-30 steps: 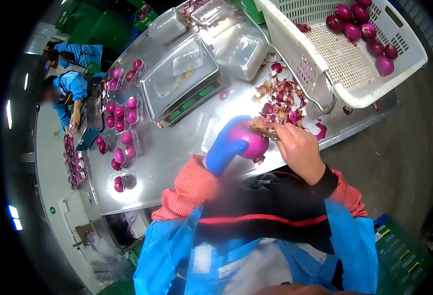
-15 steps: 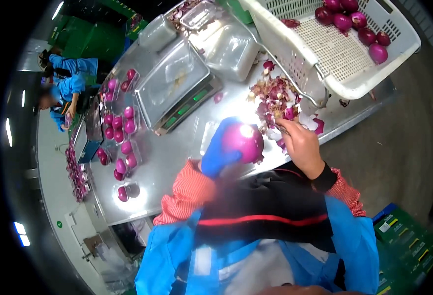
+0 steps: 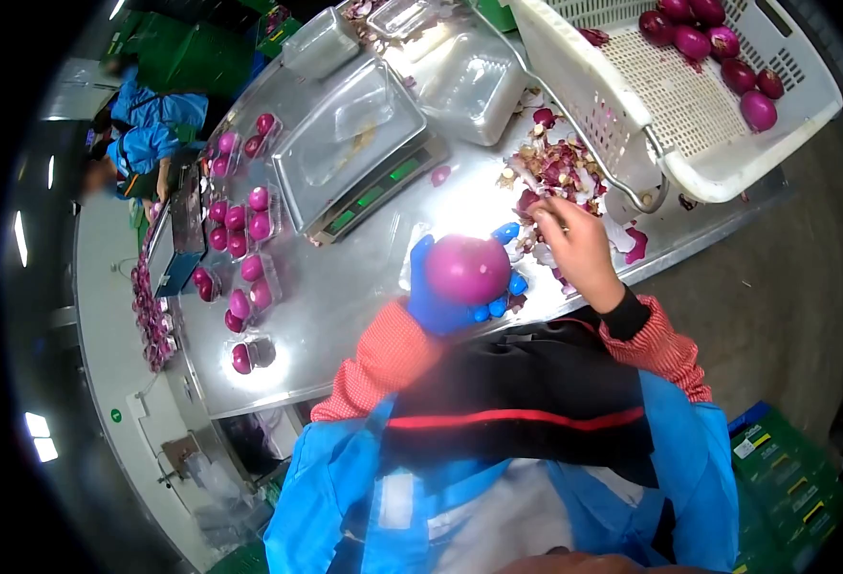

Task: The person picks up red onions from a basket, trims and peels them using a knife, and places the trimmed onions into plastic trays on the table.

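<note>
A smooth purple-red onion [image 3: 467, 270] rests in my left hand [image 3: 440, 295], which wears a blue glove and has its fingers curled round the onion from the left and below. To the right of it my bare right hand [image 3: 574, 239] is closed, its fingertips over the edge of a heap of onion skins [image 3: 560, 165]. A small dark object, probably a knife, shows at those fingertips, mostly hidden. The two hands are apart.
A scale [image 3: 350, 153] stands left of centre, with clear plastic trays [image 3: 474, 86] behind. Packed onions [image 3: 236, 218] line the table's left side. A white basket [image 3: 699, 182] with several onions is at upper right. Co-workers in blue [image 3: 144, 148] are at far left.
My left hand has turned the onion, and its blue fingertips now show along the right side. My right hand has moved away from the onion, up toward the skins.
</note>
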Demonstrator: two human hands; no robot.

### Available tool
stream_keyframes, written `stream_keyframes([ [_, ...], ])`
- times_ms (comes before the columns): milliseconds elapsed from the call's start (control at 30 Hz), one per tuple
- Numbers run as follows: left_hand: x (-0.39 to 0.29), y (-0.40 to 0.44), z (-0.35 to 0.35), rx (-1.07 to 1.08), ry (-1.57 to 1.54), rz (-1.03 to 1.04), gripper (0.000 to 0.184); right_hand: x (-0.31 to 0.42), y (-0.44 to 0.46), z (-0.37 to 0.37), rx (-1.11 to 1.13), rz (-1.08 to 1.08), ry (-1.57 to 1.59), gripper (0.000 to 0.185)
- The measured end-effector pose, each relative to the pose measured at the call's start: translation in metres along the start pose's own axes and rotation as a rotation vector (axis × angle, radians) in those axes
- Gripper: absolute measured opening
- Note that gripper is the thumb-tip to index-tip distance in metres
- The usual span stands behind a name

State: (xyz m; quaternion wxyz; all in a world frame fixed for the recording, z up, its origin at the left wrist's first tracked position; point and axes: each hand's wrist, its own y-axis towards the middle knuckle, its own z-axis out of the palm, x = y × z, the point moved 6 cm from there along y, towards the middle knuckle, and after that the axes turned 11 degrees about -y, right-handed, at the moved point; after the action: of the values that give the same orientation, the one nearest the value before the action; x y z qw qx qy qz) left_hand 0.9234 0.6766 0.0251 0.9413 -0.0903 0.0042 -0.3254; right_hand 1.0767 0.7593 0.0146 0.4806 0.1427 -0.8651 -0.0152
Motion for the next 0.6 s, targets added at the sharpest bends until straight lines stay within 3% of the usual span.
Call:
stream_keyframes([
  [33, 0.001, 0.001, 0.003, 0.012, -0.164, -0.03, 0.097, -0.001, -0.004, -0.002, -0.004, 0.061, 0.073, 0.021],
  [67, 0.003, 0.001, 0.002, -0.058, -0.13, 0.023, 0.092, 0.0, -0.009, -0.003, 0.085, 0.11, 0.128, 0.032],
  [200, -0.002, 0.001, -0.005, -0.243, -0.126, 0.133, 0.094, 0.058, -0.017, -0.018, 0.275, -0.1, 0.145, 0.062],
  [233, -0.003, 0.001, -0.005, -0.206, 0.024, 0.142, 0.092, 0.065, -0.018, -0.016, 0.22, -0.192, 0.176, 0.06],
  [267, -0.005, 0.0, -0.008, -0.165, 0.174, 0.15, 0.091, 0.053, -0.018, -0.011, 0.283, -0.092, 0.268, 0.06],
  [367, -0.024, 0.002, -0.003, -0.25, 1.241, 0.49, 0.099, 0.013, -0.026, 0.016, 0.405, 0.281, 0.766, 0.048],
  [433, -0.02, 0.002, 0.025, -0.171, 1.385, 0.589, 0.105, 0.008, -0.043, 0.034, 0.46, 0.578, 1.108, 0.044],
  [467, -0.021, 0.004, 0.02, -0.19, 1.313, 0.534, 0.104, 0.012, -0.051, 0.04, 0.444, 0.647, 1.216, 0.04],
  [567, -0.023, 0.002, 0.01, -0.276, 1.282, 0.557, 0.094, 0.006, -0.049, 0.034, 0.454, 0.557, 0.948, 0.038],
  [600, -0.024, 0.001, 0.008, -0.288, 1.246, 0.555, 0.09, 0.003, -0.043, 0.023, 0.3, 0.401, 0.649, 0.03],
])
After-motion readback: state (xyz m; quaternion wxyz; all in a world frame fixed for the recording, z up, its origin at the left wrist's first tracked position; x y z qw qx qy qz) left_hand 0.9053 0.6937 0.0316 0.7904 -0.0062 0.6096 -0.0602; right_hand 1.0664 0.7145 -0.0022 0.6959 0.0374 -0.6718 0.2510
